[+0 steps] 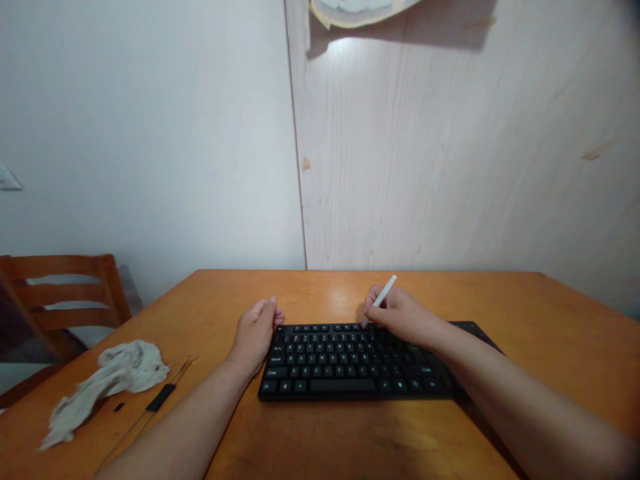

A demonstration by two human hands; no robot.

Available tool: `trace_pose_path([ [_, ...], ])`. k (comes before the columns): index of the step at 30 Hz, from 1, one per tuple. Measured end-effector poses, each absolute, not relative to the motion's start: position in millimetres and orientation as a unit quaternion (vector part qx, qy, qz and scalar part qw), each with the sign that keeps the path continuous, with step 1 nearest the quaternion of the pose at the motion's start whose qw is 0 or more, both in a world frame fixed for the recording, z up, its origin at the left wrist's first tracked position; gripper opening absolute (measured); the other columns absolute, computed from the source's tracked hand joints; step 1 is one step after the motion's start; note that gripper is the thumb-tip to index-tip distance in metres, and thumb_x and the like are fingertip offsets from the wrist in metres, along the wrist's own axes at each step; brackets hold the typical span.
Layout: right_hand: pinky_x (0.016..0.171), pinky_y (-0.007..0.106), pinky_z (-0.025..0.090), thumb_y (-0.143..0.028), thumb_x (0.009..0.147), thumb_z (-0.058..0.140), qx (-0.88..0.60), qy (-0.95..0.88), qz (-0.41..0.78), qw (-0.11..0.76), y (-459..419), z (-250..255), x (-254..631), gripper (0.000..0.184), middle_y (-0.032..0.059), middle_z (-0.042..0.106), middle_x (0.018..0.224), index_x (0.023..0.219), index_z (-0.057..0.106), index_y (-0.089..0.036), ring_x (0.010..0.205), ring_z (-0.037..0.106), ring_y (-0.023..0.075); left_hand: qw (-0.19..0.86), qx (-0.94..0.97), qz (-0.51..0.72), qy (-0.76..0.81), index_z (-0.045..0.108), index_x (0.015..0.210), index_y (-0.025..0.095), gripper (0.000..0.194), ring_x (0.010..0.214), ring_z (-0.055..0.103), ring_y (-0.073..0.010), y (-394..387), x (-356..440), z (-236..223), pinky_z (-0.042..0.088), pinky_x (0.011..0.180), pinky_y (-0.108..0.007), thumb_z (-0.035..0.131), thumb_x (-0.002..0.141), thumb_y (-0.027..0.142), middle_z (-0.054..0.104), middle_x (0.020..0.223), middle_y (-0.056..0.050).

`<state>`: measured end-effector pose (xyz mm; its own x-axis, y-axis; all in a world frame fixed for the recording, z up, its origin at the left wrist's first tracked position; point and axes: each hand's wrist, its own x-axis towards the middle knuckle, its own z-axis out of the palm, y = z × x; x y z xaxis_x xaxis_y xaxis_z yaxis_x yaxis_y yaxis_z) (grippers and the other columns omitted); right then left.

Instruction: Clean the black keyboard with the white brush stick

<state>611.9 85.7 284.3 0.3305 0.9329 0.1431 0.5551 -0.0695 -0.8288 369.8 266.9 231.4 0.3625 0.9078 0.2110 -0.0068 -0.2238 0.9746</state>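
Smooth, glossy orange-brown wood tabletop. Crumpled greyish cloth, ragged edges, at left; thin wire piece with flat black block beside it. Black plastic keyboard, long rectangle, rows of squarish keys, white legends, lies flat mid-tabletop. Right hand: fingers pinched around slim white stick, tilted, lower end at top key row. Left hand: fingers curled at keyboard's far left corner; can't tell if gripping it.

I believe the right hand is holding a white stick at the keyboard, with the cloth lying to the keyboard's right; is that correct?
Not quite: the head view shows the cloth to the left of the keyboard. The right hand does hold a white stick there.
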Motion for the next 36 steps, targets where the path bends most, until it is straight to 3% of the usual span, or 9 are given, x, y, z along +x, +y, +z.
trace_pose_path([
  [4,0.054,0.027,0.043,-0.018,0.077,0.057,-0.738,-0.511,0.187,0.4,84.8,285.6,614.3,0.004,0.0037,0.072,0.067,0.074,0.056,-0.021,0.062,0.065,0.0182,0.513,0.649,0.441,0.348,0.058,0.07,0.019,0.044,0.066,0.057,-0.0159,267.3,369.6,230.3,0.042,0.066,-0.026,0.057,0.085,0.06,0.061,0.068,-0.001],
  [13,0.065,0.03,0.048,-0.023,0.078,0.062,-0.683,-0.522,0.229,0.457,85.5,285.6,616.7,0.005,0.0047,0.076,0.074,0.075,0.058,-0.022,0.07,0.068,0.0195,0.508,0.655,0.434,0.354,0.059,0.071,0.019,0.045,0.067,0.058,-0.0163,267.7,369.6,230.3,0.043,0.066,-0.026,0.056,0.084,0.062,0.063,0.069,-0.001],
  [19,0.053,0.028,0.043,-0.025,0.074,0.066,-0.663,-0.463,0.296,0.508,84.2,294.6,616.5,0.009,0.0067,0.077,0.079,0.078,0.059,-0.022,0.06,0.063,0.0161,0.503,0.657,0.431,0.36,0.058,0.069,0.019,0.045,0.064,0.056,-0.016,264.6,370.4,234.2,0.042,0.064,-0.026,0.058,0.082,0.062,0.061,0.066,-0.001],
  [26,0.068,0.032,0.051,-0.023,0.077,0.064,-0.651,-0.436,0.293,0.548,80.4,299.8,616.1,0.009,0.0068,0.075,0.083,0.084,0.059,-0.022,0.075,0.068,0.0188,0.498,0.668,0.427,0.351,0.057,0.069,0.019,0.044,0.063,0.054,-0.0159,265.5,371.3,233.9,0.041,0.064,-0.027,0.054,0.086,0.06,0.059,0.065,0.0],
  [32,0.063,0.032,0.046,-0.032,0.08,0.063,-0.704,-0.467,0.224,0.486,79.4,318.6,617.5,0.011,0.0053,0.072,0.076,0.08,0.061,-0.021,0.069,0.063,0.0188,0.486,0.676,0.425,0.355,0.058,0.07,0.019,0.044,0.066,0.056,-0.0176,265.2,371.6,235.7,0.042,0.066,-0.028,0.053,0.086,0.059,0.061,0.067,-0.002],
  [36,0.077,0.035,0.047,-0.04,0.084,0.063,-0.689,-0.495,0.191,0.494,67.0,311.8,622.9,0.018,0.0046,0.074,0.083,0.085,0.063,-0.021,0.082,0.066,0.0214,0.488,0.674,0.424,0.358,0.059,0.072,0.019,0.045,0.068,0.057,-0.0181,264.7,371.3,236.1,0.043,0.067,-0.029,0.053,0.086,0.06,0.062,0.069,-0.002],
])
